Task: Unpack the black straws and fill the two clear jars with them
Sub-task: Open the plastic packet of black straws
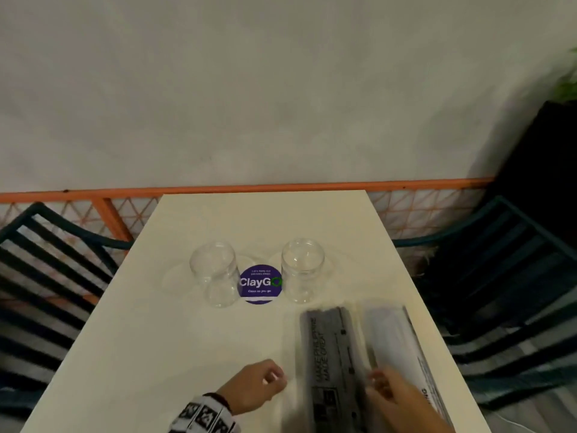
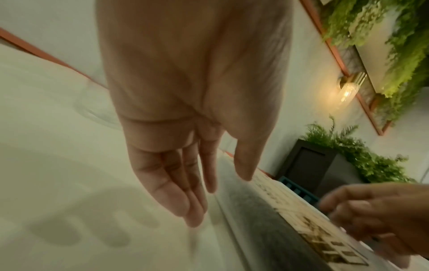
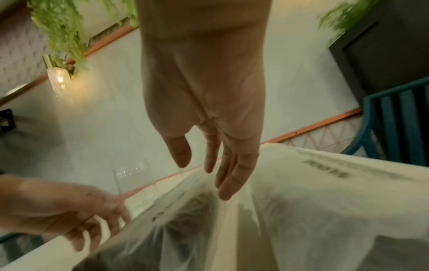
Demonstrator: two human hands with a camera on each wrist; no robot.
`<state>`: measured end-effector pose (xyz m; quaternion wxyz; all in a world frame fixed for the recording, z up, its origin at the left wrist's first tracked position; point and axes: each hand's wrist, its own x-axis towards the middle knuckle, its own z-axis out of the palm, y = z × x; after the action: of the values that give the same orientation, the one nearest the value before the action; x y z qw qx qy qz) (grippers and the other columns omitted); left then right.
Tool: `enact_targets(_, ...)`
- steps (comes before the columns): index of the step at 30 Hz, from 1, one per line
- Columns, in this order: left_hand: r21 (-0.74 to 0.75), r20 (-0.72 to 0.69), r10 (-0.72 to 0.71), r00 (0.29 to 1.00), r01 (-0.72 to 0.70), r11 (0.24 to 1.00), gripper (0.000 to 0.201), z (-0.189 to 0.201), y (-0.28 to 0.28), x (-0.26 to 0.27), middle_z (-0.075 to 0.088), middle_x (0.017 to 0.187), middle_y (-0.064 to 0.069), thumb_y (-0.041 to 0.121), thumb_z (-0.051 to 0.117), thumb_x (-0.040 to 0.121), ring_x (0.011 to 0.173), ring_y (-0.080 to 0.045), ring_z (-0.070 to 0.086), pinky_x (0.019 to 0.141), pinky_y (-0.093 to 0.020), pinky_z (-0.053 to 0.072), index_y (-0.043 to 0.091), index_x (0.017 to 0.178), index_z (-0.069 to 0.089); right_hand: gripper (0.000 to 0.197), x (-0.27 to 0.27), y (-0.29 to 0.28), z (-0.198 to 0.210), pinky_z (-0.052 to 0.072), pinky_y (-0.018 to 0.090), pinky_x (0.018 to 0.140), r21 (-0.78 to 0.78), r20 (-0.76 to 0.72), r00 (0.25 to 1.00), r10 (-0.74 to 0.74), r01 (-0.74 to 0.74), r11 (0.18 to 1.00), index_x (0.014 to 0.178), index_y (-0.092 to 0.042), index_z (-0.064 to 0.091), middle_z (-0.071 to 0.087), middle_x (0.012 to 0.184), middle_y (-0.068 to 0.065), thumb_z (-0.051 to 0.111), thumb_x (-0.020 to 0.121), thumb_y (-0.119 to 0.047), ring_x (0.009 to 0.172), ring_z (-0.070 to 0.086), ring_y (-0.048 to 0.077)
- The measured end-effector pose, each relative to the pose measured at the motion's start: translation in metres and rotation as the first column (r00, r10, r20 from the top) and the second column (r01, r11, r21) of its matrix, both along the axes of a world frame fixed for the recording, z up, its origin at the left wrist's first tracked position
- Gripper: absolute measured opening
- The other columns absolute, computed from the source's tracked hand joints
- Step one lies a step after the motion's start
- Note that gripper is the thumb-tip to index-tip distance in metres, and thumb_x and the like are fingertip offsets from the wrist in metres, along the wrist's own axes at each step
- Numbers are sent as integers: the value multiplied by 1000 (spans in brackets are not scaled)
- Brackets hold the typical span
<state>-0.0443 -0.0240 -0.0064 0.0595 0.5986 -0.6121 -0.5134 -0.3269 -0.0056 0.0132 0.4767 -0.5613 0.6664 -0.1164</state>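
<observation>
Looks like a café or small eatery — a dining corner. White table [image 1: 218,332] against a plain wall, round purple "ClayGo" sticker [image 1: 260,284] at frame centre asking diners to clean as they go. Dark slatted chairs, one at the left [image 1: 46,260] and one at the right [image 1: 505,276]. Orange rail [image 1: 249,188] with lattice panel running mid-frame. Hanging greenery [image 2: 399,45] and a glowing wall lamp [image 2: 347,91] at upper right of the left wrist view — decor meant for customers.
</observation>
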Motion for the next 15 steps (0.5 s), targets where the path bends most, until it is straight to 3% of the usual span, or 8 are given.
enact_targets(3, 41, -18, 19, 1000, -18, 999, 45, -5, -13, -41, 58, 96, -2, 48, 50, 87, 78, -11, 57, 73, -23, 45, 17, 118, 46, 44, 12, -11, 5, 46, 25, 94, 53, -6, 1000, 26, -26, 998, 127, -16, 43, 56, 113, 0, 58, 88, -32, 104, 56, 14)
enact_targets(6, 9, -38, 122, 992, -122, 992, 56, -12, -16, -60, 61, 101, -7, 50, 56, 83, 80, -16, 62, 76, -27, 50, 13, 122, 42, 56, 19, -17, 8, 40, 27, 98, 106, 71, 997, -17, 9, 994, 136, -16, 28, 48, 130, 3, 55, 90, -33, 121, 49, 20)
enact_targets(8, 10, -79, 175, 981, -174, 985, 61, -14, -11, -67, 61, 99, -7, 47, 62, 79, 77, -15, 62, 75, -26, 52, 14, 124, 39, 55, 21, -19, 6, 42, 25, 95, 133, 176, 981, -87, 64, 989, 135, -17, 29, 48, 127, -1, 58, 89, -30, 115, 52, 19)
enact_targets(11, 26, -128, 237, 963, -236, 971, 62, -17, -2, -68, 58, 101, -8, 39, 65, 80, 81, -19, 63, 77, -28, 54, 14, 127, 35, 60, 20, -26, -10, 52, 41, 94, 204, 339, 914, -221, 158, 966, 127, -10, 44, 61, 122, 8, 72, 77, -28, 99, 64, 19)
enact_targets(13, 31, -149, 260, 954, -258, 966, 60, -16, 5, -64, 55, 103, -7, 36, 64, 82, 88, -20, 62, 78, -27, 54, 15, 129, 33, 61, 21, -30, -15, 52, 47, 92, 300, 425, 873, -239, 114, 947, 120, -7, 54, 68, 112, 12, 79, 69, -29, 97, 68, 26)
enact_targets(15, 37, -151, 263, 953, -260, 965, 59, -15, 12, -57, 54, 105, -6, 36, 62, 84, 89, -18, 60, 73, -20, 51, 17, 130, 32, 45, 29, -34, -12, 54, 43, 90, 331, 462, 873, -158, -4, 944, 113, -8, 60, 71, 106, 12, 75, 74, -24, 96, 69, 26)
